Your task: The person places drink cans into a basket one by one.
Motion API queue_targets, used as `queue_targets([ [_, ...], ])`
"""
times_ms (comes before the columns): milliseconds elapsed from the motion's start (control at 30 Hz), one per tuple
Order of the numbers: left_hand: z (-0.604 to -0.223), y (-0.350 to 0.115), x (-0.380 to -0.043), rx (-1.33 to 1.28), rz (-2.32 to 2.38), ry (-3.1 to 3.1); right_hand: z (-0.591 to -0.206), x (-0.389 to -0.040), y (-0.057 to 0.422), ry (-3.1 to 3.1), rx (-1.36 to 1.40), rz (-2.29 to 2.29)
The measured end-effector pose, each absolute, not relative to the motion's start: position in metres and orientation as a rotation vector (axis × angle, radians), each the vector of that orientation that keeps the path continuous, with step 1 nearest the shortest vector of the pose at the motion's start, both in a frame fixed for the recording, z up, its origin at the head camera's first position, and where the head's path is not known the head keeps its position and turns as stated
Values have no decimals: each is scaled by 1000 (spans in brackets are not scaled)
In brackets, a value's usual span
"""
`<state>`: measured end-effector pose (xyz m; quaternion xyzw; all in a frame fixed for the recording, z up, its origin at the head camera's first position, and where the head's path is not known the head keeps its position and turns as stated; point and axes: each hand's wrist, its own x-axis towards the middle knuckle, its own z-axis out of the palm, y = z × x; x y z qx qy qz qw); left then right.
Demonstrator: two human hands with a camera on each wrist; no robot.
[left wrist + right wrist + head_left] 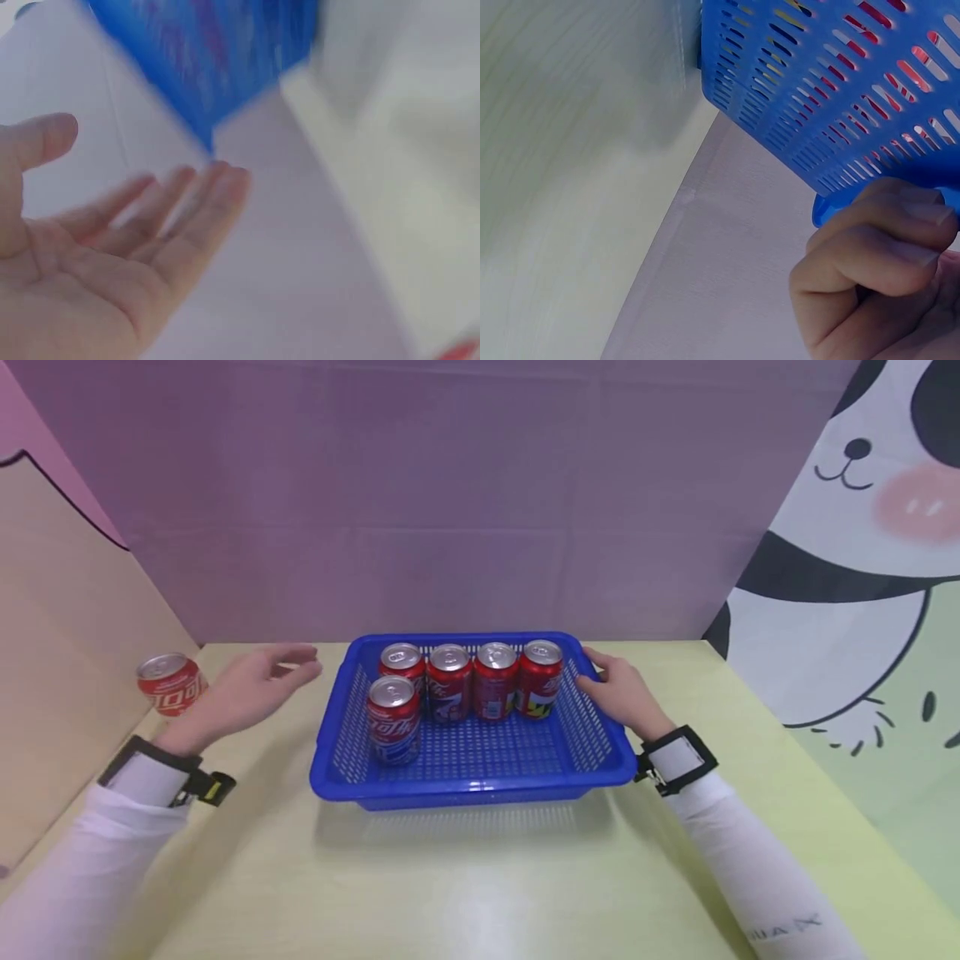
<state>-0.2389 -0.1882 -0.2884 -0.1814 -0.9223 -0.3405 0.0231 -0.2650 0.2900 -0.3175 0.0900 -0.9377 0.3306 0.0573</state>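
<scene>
A blue plastic basket (487, 787) sits on the table with several red soda cans (449, 683) standing upright inside. Most of them form a row along its back; one soda can (393, 720) is in front at the left. My right hand (624, 695) grips the basket's right rim, fingers curled in the right wrist view. Between the basket and a lone soda can (171, 683) at the far left, my left hand (243, 689) is in the air, holding nothing. Its fingers look loosely extended in the left wrist view, apart from the basket as the head view shows.
The pale yellow table (465, 885) meets a purple backdrop (465, 527) behind the basket. A beige panel (67, 610) borders the left side, and a panda-printed wall (832, 635) borders the right.
</scene>
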Motion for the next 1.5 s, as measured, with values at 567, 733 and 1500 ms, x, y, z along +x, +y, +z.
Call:
queue_targets([
  [567, -266, -278, -285, -306, -547, -3110, -323, -263, 294, -2834, 268, 981],
  [733, -280, -291, -288, -258, -450, -3148, -323, -263, 291, -2822, 285, 993],
  [1500, -330, -332, -305, -202, -373, -3165, -320, -264, 288, -2820, 268, 1003],
])
